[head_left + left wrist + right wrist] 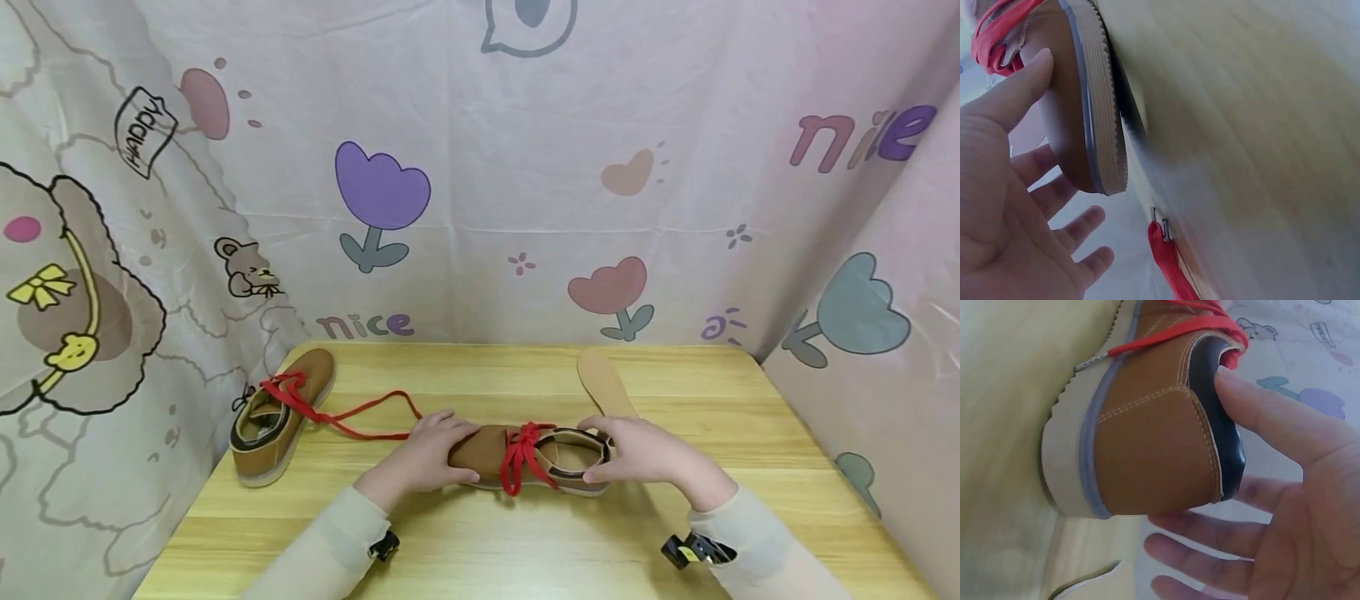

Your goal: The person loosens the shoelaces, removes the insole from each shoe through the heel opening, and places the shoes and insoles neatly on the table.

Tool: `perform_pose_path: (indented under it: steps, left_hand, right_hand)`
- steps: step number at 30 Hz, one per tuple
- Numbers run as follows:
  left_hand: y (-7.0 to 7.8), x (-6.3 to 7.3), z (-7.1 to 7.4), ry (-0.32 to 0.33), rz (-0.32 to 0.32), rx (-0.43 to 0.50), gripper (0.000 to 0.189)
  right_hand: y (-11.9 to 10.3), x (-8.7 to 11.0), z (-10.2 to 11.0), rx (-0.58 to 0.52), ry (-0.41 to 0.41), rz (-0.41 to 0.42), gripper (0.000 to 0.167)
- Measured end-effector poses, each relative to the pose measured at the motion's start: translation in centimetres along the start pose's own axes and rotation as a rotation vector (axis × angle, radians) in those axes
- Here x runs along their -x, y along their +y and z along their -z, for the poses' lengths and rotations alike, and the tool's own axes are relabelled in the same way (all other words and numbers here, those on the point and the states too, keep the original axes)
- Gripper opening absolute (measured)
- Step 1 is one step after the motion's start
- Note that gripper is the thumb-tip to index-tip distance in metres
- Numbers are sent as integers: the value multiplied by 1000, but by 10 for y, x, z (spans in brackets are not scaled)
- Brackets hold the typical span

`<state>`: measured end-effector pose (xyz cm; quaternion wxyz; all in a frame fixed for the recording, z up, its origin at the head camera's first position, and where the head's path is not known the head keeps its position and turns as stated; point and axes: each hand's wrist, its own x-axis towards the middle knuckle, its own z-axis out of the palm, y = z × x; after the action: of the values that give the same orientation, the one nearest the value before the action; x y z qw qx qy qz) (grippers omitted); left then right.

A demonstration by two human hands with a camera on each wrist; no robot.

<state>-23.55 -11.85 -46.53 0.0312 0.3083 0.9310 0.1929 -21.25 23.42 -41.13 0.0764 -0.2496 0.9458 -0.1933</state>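
A brown leather shoe [480, 454] with a pale ridged sole [1105, 100] lies sideways across the wooden table, toe to the left. Its red laces [521, 454] are tied in a bow. My left hand [431, 454] holds the toe, thumb on the near side and fingers round the far side. At the heel, my right hand [641, 454] grips the dark padded collar [1225, 434], its thumb on the edge and some fingers behind the heel. The lower fingers of both hands spread loosely past the shoe.
A second brown shoe [318, 375] stands at the table's left edge, its long red lace [367, 435] trailing toward my left hand. Behind my right hand lies a flat tan insole [606, 383]. Printed curtains [480, 167] hang close along the back and sides of the table [480, 550].
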Motion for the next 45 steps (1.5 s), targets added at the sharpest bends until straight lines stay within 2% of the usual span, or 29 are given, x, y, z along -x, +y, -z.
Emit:
perform_pose_path:
  steps: [8,22,28,36,45]
  left_hand:
    - [-7,5,1,10,16,-11,70]
    - [-7,18,3,4,57,10,70]
    - [-6,17,4,10,50,13,74]
    - [-7,17,5,14,34,36,68]
    - [-11,19,10,6,63,61,67]
  right_hand:
    - [0,-4,-1,-25,-6,30,75]
    - [-2,-10,-8,-24,-12,51,75]
    - [-2,-9,-3,-15,-18,35,75]
    - [-1,-10,-1,-40,-25,61,68]
    - [1,-17,-8,-46,-13,64,73]
